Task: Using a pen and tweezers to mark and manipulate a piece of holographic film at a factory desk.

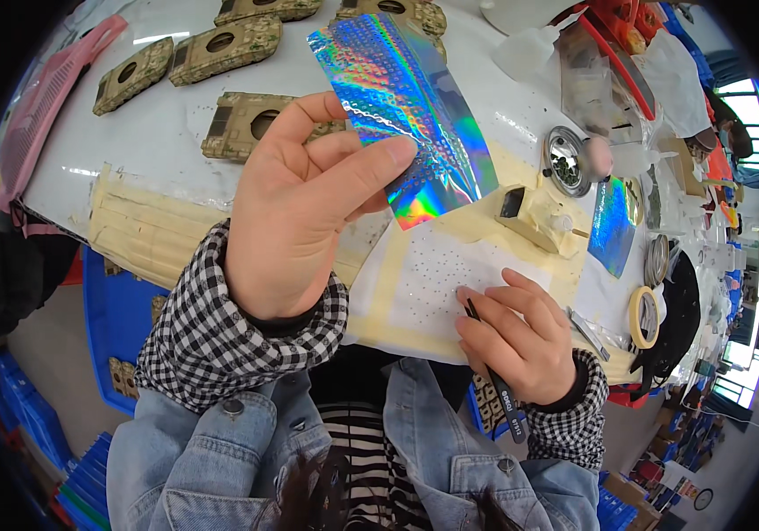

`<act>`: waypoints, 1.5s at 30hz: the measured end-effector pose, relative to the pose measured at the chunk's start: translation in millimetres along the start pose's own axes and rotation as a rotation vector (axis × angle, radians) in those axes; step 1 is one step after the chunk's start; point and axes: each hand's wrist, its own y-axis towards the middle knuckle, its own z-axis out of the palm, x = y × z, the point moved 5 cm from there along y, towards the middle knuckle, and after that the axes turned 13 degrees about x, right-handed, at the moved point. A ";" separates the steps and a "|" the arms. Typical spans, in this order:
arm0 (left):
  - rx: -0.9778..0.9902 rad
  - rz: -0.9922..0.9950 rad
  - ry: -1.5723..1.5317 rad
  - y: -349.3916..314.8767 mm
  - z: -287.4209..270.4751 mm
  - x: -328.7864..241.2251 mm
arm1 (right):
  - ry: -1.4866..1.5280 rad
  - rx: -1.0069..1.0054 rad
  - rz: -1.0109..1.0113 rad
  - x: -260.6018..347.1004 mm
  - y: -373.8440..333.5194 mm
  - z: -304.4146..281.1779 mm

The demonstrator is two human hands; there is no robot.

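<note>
My left hand pinches a shiny holographic sheet between thumb and fingers, raised over the table. Rows of small marks cover much of the sheet. Lower right, my right hand is closed on black tweezers, their tips pointing up and left. Those tips are above a white paper scattered with many tiny specks, edged with yellowish tape. Just beyond the right hand stands a small pale yellow block-shaped part with a dark window-like face.
Camouflage model tank hulls lie at the back left, beside a pink basket. To the right are a round metal tin, another holographic sheet, a tape roll and a craft knife. A blue tray sits below the table's left edge.
</note>
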 end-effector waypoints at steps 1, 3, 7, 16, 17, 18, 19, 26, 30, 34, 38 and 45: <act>0.001 -0.002 0.001 -0.1 -0.1 0.0 | 0.033 0.003 0.005 -0.6 0.1 -0.9; 0.004 -0.008 0.006 -0.3 -0.6 -0.2 | 0.100 0.007 0.016 -1.5 1.1 -3.6; 0.035 0.001 -0.007 0.0 -0.1 -1.0 | 0.234 -0.041 0.039 -8.0 -1.0 -7.2; 0.064 -0.005 0.010 0.8 1.8 0.5 | 0.229 -0.010 0.055 -4.4 0.0 -11.2; 0.068 -0.003 0.016 1.6 1.9 0.7 | 0.204 0.017 0.049 -1.0 1.0 -13.9; 0.069 -0.003 0.024 1.2 1.3 0.6 | 0.183 0.044 0.041 2.2 1.8 -14.9; 0.064 0.005 0.024 0.7 0.9 -0.1 | 0.222 0.049 0.040 2.2 1.9 -16.4; 0.042 0.021 0.018 1.0 -0.2 0.7 | 0.496 0.004 0.102 -11.8 -7.8 -10.6; 0.037 0.032 0.022 1.3 -0.1 1.1 | 0.465 -0.018 0.076 -14.7 -9.0 -9.2; 0.041 0.046 0.011 1.4 -0.4 1.4 | 0.302 0.017 0.100 -4.6 -7.3 -12.7; 0.044 0.053 0.016 1.1 -0.6 0.5 | 0.178 0.034 0.105 4.3 -5.5 -12.9; 0.040 0.053 0.033 1.5 -1.4 2.0 | 0.066 0.060 0.064 9.6 -2.2 -10.7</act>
